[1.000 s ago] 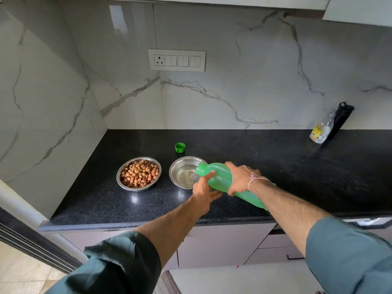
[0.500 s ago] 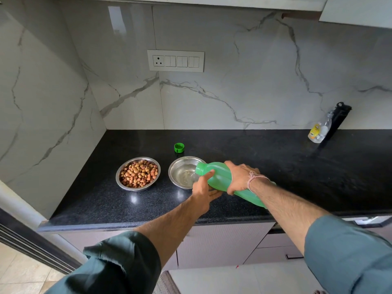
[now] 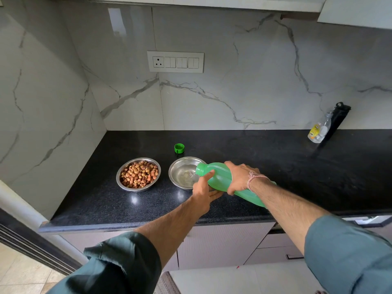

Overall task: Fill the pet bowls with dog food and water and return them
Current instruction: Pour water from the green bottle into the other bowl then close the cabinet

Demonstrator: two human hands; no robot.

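Note:
Two steel bowls sit side by side on the black counter. The left bowl [image 3: 122,178] is heaped with brown dog food [image 3: 139,174]. The right bowl [image 3: 180,171] holds a little water. A green plastic bottle [image 3: 218,176] lies tilted over that bowl's right rim, its open mouth pouring a thin stream of water into it. My right hand [image 3: 240,177] grips the bottle's body from above. My left hand [image 3: 204,190] supports the bottle from below near its neck, thumb up against it. The bottle's green cap [image 3: 179,148] rests on the counter behind the bowls.
The counter [image 3: 275,158] meets marble walls at the back and left. A small clear bottle with a yellow label [image 3: 319,131] and a black flask [image 3: 338,119] lean on the back wall at far right. Drawers [image 3: 275,252] sit below the counter's front edge.
The bottle keeps its tilt over the right bowl while water goes on running in. Both hands hold almost the same places.

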